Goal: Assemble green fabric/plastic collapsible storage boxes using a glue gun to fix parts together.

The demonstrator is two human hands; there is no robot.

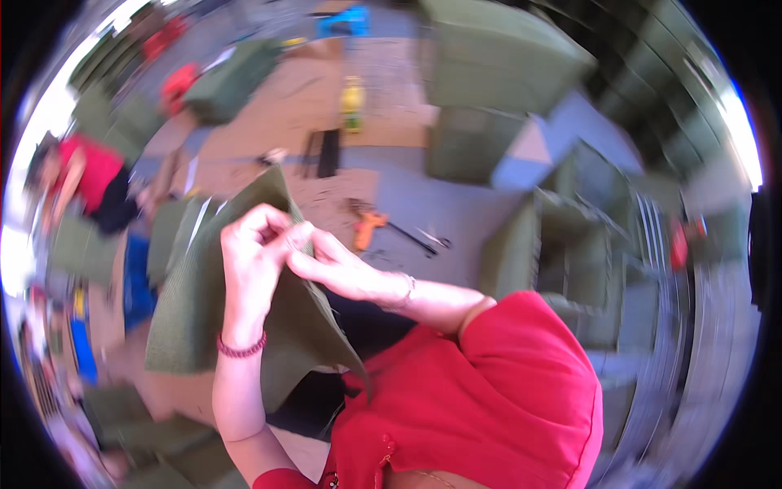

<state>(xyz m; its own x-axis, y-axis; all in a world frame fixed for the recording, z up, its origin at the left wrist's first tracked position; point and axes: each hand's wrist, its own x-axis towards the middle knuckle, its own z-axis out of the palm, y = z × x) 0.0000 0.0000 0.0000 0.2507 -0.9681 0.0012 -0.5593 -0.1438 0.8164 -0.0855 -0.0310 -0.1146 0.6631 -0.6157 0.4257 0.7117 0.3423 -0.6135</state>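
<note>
Cloth (186,310), green, woven, held up in front of red shirt (464,391). Edge pinched near top by left hand (257,236) and right hand (342,267), thumbs and fingers nearly closed, tips together. Likely light, springy-stiff, not fragile; best held along edge. Farther off: orange tool (368,228), then yellow bottle (352,102).

Green sheet (189,297): looks like woven cloth, matt, tiny bumpy lines
Red shirt (489,383): soft cloth, not shiny
Red bracelet (242,350): smooth-looking beads
Yellow bottle (352,102): looks like smooth plastic
Orange tool (367,228): looks like plastic
Brown sheets (397,114): look like cardboard, matt
Grey floor (460,216): smooth, a little shiny
Big green box (501,61): matt, cloth look
</note>
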